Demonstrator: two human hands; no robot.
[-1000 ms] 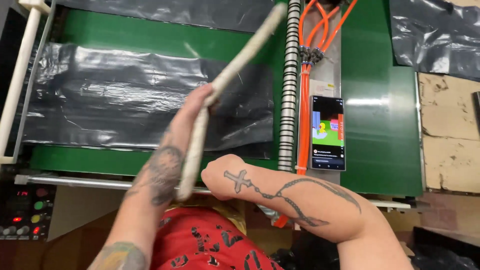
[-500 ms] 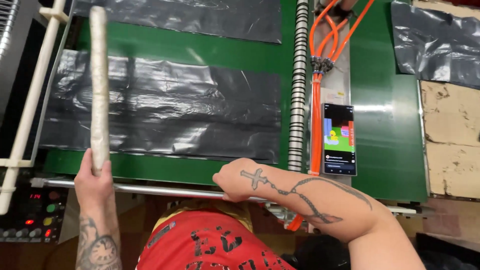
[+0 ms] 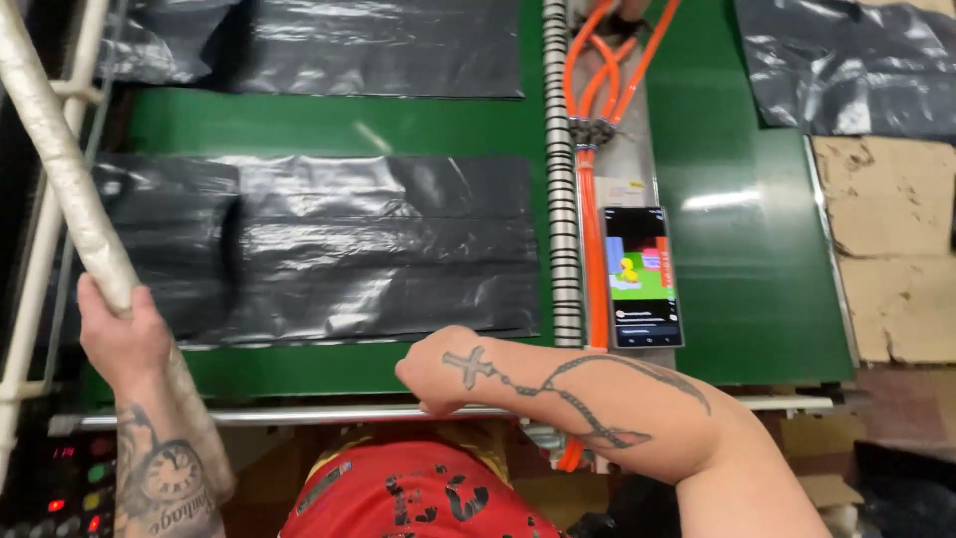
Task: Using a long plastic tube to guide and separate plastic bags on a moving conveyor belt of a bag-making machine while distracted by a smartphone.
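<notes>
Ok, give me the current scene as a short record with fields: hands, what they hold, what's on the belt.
left hand: closed around a long pale wrapped rod, held at the left side, slanting up and left
right hand: fist at the metal rail on the near edge; whether it grips anything cannot be told
belt: green conveyor belt with black plastic bags lying flat
centre: ribbed hose and orange cables running along the divider
phone: lying beside the cables, screen lit
lower left: control panel with lit indicators
</notes>
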